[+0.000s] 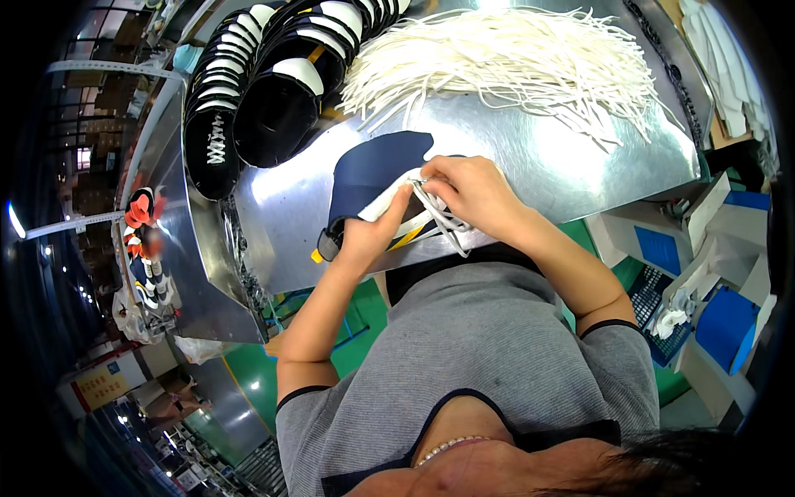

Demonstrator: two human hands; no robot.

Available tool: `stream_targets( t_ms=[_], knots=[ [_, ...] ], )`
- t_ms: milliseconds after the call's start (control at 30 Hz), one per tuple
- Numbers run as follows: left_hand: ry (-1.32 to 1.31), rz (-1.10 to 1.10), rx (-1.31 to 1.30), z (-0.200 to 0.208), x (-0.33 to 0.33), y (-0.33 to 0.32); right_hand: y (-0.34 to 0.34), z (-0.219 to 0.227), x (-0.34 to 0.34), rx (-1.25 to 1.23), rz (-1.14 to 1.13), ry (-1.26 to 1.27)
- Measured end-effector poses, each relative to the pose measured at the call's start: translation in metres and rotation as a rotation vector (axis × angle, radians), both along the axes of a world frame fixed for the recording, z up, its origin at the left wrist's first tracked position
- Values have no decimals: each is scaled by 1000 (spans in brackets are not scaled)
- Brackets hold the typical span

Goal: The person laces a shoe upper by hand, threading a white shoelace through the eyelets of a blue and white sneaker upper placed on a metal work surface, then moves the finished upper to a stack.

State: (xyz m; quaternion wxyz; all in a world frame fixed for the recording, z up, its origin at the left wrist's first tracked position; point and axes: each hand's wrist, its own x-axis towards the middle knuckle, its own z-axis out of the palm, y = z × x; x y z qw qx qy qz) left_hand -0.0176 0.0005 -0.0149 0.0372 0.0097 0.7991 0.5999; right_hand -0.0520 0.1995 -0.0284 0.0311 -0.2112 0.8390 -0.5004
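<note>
A navy shoe upper (370, 168) with a white edge and a yellow tab lies near the front edge of the metal table (302, 195). My left hand (374, 234) is closed on it, the thumb pressed along the white part. Close beside the thumb, my right hand (474, 189) pinches at the eyelet edge, where a white shoelace (451, 225) runs. The lace's loops hang below the right fingers toward my body. What lies exactly between those fingertips is too small to make out, but the lace passes right there.
Behind the hands lies a wide heap of white shoelaces (505, 62). Rows of stacked black shoe uppers (214, 153) with white tongues stand at the far left. Cartons with blue pieces (729, 327) sit off the table's right side. Orange shoe parts (139, 209) are at the left.
</note>
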Motion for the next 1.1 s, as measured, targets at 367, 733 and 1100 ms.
stream_targets(
  t_ms=[367,733,1100],
  knots=[
    [-467,-86,70,14,-5,-3,4,28,-19,287,177,-141],
    [-435,126,-42,16,-18,-5,-17,-17,-12,-182,-103,-139],
    [-128,-58,758,127,33,-80,-30,-24,-13,36,-173,-87]
  ],
)
